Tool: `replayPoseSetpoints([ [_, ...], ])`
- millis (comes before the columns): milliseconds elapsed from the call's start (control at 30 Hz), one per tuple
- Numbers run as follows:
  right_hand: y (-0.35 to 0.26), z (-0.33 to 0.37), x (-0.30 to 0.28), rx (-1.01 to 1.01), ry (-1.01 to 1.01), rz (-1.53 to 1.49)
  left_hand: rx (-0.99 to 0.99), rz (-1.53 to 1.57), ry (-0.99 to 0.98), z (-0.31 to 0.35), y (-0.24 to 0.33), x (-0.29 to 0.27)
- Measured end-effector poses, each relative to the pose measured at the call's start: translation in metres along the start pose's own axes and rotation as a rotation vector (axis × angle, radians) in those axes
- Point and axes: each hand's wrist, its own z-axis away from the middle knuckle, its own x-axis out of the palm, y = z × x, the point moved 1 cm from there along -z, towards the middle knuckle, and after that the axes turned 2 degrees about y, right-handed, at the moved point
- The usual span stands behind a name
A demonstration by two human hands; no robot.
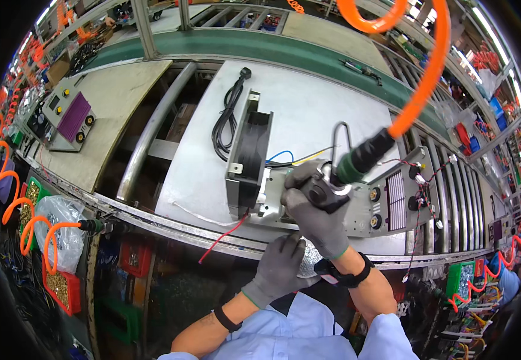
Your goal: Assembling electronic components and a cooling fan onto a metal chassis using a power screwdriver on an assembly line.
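My right hand [320,219], in a grey glove, is closed round a dark air screwdriver [323,191] above the metal chassis [356,207]. An orange air hose [425,90] runs up from the tool's black and green connector. Its tip is hidden behind my hand. My left hand [275,267], gloved too, curls round the left side of a small round dish of silver parts [310,261] at the table's front edge. Left of the tool, an upright dark panel [251,156] stands on the chassis. A red wire [221,239] and a coiled black power cord [227,120] lie beside it.
The chassis rests on a white board [194,156] over a roller conveyor [452,198]. Another unit with a purple vent [71,117] stands at left. A red bin [62,291] and a green bin [461,279] of small parts flank me. Behind runs a green belt [242,43].
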Motion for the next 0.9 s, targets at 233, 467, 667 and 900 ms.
replayPoseSetpoints([
  [233, -0.009, 0.008, -0.014, -0.078, -0.032, -0.032, -0.005, -0.055, -0.024, -0.002, 0.005, -0.002],
  [467, -0.017, 0.049, -0.057, 0.071, 0.004, 0.003, -0.021, -0.055, -0.001, -0.007, 0.008, -0.004],
  [667, -0.005, 0.066, -0.076, 0.025, 0.089, -0.039, -0.078, -0.101, -0.104, -0.012, 0.016, -0.007],
  [900, 0.004, 0.067, -0.086, 0.002, 0.060, 0.022, -0.025, -0.090, -0.011, -0.011, 0.013, -0.005],
])
